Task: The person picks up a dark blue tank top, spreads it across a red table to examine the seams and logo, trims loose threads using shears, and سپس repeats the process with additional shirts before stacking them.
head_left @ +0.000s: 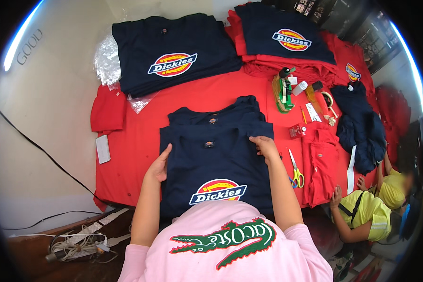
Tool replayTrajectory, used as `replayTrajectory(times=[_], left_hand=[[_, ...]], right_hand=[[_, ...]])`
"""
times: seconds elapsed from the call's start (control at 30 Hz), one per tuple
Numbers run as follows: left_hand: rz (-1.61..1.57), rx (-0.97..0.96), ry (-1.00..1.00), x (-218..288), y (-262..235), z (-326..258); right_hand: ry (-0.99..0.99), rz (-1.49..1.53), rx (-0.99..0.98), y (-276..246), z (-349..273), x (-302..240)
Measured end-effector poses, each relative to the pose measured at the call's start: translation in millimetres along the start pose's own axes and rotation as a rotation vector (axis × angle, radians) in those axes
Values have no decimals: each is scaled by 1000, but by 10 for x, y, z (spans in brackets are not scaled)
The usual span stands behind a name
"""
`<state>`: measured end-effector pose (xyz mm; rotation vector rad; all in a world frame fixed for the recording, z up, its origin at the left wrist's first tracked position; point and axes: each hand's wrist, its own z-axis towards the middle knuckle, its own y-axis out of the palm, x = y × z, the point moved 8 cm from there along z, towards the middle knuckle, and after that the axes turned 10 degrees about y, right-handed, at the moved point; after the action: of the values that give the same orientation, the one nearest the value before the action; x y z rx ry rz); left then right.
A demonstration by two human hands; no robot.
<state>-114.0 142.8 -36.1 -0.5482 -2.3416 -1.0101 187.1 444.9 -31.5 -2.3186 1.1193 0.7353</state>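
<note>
A navy T-shirt [216, 164] with a round red-and-yellow chest print lies folded in front of me, on top of other navy shirts [230, 110] whose necklines show behind it. My left hand [160, 163] is closed at the shirt's left edge, its fingers partly hidden by the cloth. On the opposite side, my right hand [266, 148] pinches the shirt near the shoulder. The lower end of the shirt is hidden by my pink top.
Navy shirts [183, 42] and red shirts [282, 66] lie piled on the red-covered table [127, 174]. Right of me are scissors [295, 171], folded red garments [319, 160] and a green tape dispenser [283, 91]. Cables [80, 244] lie lower left. A person in yellow [364, 211] sits at right.
</note>
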Motion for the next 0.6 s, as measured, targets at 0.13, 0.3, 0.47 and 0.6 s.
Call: replayTrajectory(times=[0.13,0.3,0.47,0.6], left_hand=[[-13,-7,212,157,-41,243],[-181,155,208,447,-51,379],[-109,247,504,790,-16,431],[52,355,621,844,-345,633]], right_hand=[[84,252,-61,190,-192,-199],[-97,631,-181,-128,-187,-264],[-90,551,-180,-164,-88,-260],[-103,454,-106,-119,250,-324]])
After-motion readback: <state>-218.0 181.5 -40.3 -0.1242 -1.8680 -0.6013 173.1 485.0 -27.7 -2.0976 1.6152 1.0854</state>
